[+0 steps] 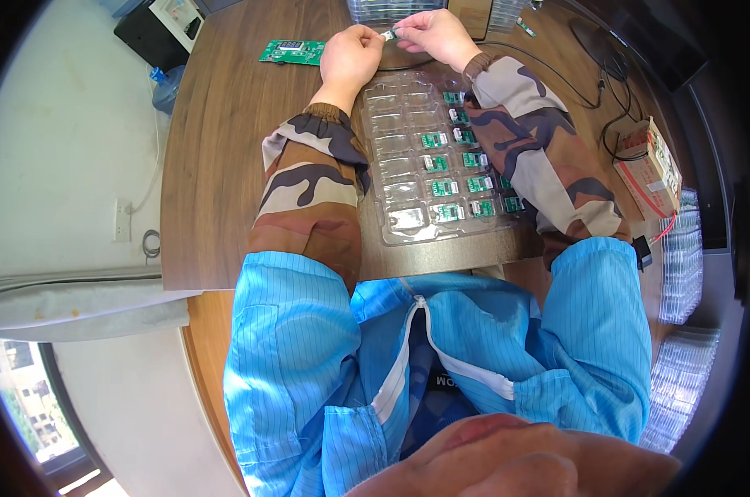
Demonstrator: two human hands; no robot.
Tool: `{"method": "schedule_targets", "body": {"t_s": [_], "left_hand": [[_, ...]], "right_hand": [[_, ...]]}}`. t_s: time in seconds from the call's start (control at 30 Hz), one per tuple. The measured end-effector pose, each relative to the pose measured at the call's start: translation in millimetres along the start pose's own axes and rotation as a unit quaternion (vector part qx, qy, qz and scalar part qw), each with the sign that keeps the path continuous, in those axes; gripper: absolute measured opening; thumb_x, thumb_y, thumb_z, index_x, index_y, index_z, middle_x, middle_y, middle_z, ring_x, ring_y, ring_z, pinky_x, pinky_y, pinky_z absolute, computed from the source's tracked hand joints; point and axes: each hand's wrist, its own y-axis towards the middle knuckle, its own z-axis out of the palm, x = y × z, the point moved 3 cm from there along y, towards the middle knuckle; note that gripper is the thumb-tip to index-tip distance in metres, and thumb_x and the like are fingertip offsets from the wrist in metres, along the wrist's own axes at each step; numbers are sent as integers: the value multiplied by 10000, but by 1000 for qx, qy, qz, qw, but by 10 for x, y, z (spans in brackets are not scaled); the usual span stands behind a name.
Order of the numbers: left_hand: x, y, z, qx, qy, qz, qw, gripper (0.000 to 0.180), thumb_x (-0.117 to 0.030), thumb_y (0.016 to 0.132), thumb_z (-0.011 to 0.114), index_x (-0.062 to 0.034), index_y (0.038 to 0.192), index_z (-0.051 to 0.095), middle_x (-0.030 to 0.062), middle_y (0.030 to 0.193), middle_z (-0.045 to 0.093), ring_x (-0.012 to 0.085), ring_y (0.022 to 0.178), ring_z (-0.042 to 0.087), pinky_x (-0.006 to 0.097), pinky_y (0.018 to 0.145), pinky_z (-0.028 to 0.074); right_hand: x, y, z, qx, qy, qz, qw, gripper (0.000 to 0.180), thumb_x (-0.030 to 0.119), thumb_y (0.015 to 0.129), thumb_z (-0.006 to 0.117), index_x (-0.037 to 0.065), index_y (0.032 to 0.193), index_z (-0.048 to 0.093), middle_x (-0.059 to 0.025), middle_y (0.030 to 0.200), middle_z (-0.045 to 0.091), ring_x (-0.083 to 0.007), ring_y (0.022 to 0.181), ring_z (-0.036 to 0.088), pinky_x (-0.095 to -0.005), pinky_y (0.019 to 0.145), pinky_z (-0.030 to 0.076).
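- The clear tray [408,217] lies on the wooden table [218,166], its right pockets holding green boards
- Left hand [349,55] and right hand [430,33] pinch one small board [388,34] beyond the tray; I judge it needs an empty pocket next

clear moulded plastic blister tray [408,217] w/ rows of pockets lies mid-table near the front edge, some right-hand pockets holding small green boards. small tan cardboard box w/ red tape and a white label [650,170] sits at the table's right edge, tilted. stack of clear plastic trays [389,10] at the far edge; more clear tray stacks [681,265] off the right side, lower down. black flat device w/ white label sheet [166,25] beyond the far left corner.
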Motion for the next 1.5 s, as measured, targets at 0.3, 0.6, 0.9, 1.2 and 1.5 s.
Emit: {"method": "schedule_targets", "body": {"t_s": [0.3, 0.6, 0.9, 1.2, 1.5], "left_hand": [[-2, -45, 4, -7, 16, -22, 1000, 186, -282, 696, 579, -105, 736, 621, 44, 687, 617, 217, 667, 583, 325, 601, 447], [4, -8, 29, 11, 17, -13, 1000, 194, -286, 703, 579, -103, 753, 623, 57, 695, 615, 220, 675, 583, 321, 611, 446], [11, -10, 20, 9, -9, -9, 1000, 221, -297, 716, 566, -89, 774, 615, 56, 707, 617, 215, 684, 583, 318, 617, 439], [24, 4, -4, 22, 16, -19, 999, 211, -299, 719, 560, -105, 784, 614, 42, 716, 617, 205, 695, 582, 312, 626, 439], [-25, -10, 0, 17, 9, 0, 1000, 212, -290, 714, 572, -89, 769, 615, 48, 680, 610, 201, 662, 576, 309, 613, 437]], "right_hand": [[71, -16, 65, -37, -106, -40, 993, 158, 122, 752, 572, -2, 837, 621, -83, 692, 627, -121, 630, 617, -220, 583, 493], [102, -61, 51, -71, -171, -77, 980, 153, 149, 727, 571, 43, 819, 634, -89, 674, 624, -157, 608, 612, -259, 609, 480], [358, -1026, -406, 19, -155, -146, 977, 273, 256, 768, 577, 26, 916, 584, -84, 825, 609, -143, 726, 574, -265, 657, 457], [496, -3240, -1762, -151, -673, 128, 712, 246, 143, 702, 594, 50, 927, 559, -127, 963, 549, -278, 769, 560, -348, 661, 445], [-31, -3700, -1848, -145, -696, 250, 657, 225, 78, 702, 518, 38, 923, 497, -120, 960, 504, -283, 708, 564, -346, 607, 463]]}}
